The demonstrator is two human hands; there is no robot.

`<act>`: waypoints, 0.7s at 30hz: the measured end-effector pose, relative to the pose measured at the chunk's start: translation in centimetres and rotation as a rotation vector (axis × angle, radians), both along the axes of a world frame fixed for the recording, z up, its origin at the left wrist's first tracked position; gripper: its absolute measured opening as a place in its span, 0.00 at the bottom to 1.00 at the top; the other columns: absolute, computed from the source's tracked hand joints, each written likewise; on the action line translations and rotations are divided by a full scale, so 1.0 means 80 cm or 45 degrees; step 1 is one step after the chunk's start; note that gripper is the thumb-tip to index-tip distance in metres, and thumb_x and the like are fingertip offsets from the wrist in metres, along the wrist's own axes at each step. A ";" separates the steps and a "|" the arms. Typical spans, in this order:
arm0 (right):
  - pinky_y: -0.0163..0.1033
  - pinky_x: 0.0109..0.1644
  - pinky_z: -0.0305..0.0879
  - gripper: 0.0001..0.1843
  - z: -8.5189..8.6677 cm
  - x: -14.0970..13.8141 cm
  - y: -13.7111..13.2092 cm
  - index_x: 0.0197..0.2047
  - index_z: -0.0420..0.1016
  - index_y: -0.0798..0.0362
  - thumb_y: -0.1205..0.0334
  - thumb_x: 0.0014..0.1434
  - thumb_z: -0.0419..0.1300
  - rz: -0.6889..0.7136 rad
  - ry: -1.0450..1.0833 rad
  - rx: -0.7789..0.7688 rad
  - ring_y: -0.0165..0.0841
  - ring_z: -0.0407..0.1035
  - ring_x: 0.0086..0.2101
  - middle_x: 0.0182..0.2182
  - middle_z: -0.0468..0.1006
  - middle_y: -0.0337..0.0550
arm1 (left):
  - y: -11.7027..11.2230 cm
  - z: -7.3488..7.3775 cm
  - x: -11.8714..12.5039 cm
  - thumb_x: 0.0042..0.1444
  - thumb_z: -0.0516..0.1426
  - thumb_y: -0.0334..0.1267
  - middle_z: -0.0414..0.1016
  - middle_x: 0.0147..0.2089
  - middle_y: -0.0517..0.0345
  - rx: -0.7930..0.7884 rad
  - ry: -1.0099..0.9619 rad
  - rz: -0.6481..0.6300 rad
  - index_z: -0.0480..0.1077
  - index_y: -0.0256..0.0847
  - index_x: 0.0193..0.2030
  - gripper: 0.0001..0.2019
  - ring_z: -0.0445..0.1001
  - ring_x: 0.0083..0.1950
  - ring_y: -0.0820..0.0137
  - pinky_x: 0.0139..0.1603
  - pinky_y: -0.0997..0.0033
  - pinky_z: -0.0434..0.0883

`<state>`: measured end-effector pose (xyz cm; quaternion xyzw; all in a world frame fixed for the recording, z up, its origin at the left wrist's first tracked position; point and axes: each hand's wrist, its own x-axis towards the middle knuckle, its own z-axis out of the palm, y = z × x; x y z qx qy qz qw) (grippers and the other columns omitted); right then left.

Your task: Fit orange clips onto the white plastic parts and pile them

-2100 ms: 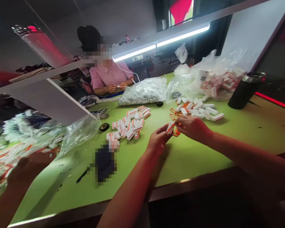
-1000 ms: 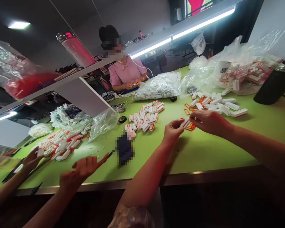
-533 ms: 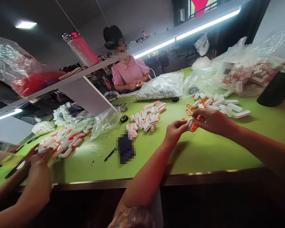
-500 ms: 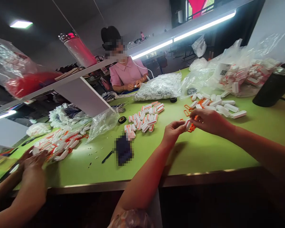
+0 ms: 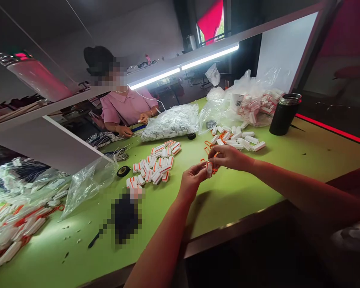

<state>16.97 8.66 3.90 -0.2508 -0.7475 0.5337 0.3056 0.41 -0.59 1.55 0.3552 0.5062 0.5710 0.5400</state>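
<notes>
My left hand (image 5: 192, 178) and my right hand (image 5: 229, 157) meet above the green table (image 5: 237, 192). Between their fingertips they pinch a small white block with an orange clip (image 5: 209, 169). Just behind my right hand lies a heap of plain white blocks (image 5: 238, 138) with loose orange clips (image 5: 209, 144) beside it. To the left of my hands sits a pile of finished white-and-orange pieces (image 5: 156, 164).
A black tumbler (image 5: 284, 114) stands at the right. Clear plastic bags (image 5: 171, 122) of parts lie at the back, another bag (image 5: 90, 180) at the left. A person in a pink shirt (image 5: 124, 108) works across the table. A roll of black tape (image 5: 123, 171) lies near the pile.
The view has swung right and the co-worker's hands at the left have left the picture. My hands stay together on the small piece, now held more upright.
</notes>
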 end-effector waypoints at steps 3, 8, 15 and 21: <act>0.34 0.32 0.71 0.13 -0.004 -0.003 0.001 0.38 0.70 0.55 0.58 0.51 0.64 0.059 0.055 -0.130 0.30 0.74 0.29 0.27 0.77 0.38 | 0.002 0.000 -0.001 0.34 0.73 0.43 0.83 0.37 0.50 -0.035 -0.100 0.062 0.80 0.35 0.43 0.26 0.80 0.35 0.66 0.46 0.60 0.75; 0.33 0.31 0.67 0.14 -0.009 -0.008 -0.002 0.40 0.72 0.56 0.60 0.50 0.64 0.031 0.036 -0.126 0.29 0.72 0.28 0.26 0.76 0.38 | 0.001 0.003 -0.002 0.33 0.73 0.42 0.83 0.36 0.52 -0.035 -0.173 0.078 0.80 0.36 0.43 0.26 0.80 0.34 0.68 0.46 0.62 0.75; 0.32 0.29 0.64 0.12 -0.012 -0.013 -0.008 0.40 0.73 0.57 0.63 0.51 0.60 -0.044 0.035 -0.117 0.28 0.69 0.26 0.23 0.73 0.36 | 0.001 0.002 -0.002 0.35 0.73 0.37 0.83 0.40 0.49 -0.038 -0.197 0.001 0.78 0.36 0.47 0.28 0.82 0.38 0.62 0.49 0.58 0.75; 0.32 0.30 0.63 0.14 -0.010 -0.013 -0.012 0.42 0.74 0.56 0.64 0.50 0.61 -0.090 -0.046 -0.086 0.28 0.68 0.26 0.23 0.73 0.34 | 0.002 -0.002 -0.005 0.37 0.71 0.33 0.83 0.40 0.50 -0.045 -0.219 0.027 0.76 0.36 0.49 0.27 0.82 0.39 0.63 0.52 0.56 0.74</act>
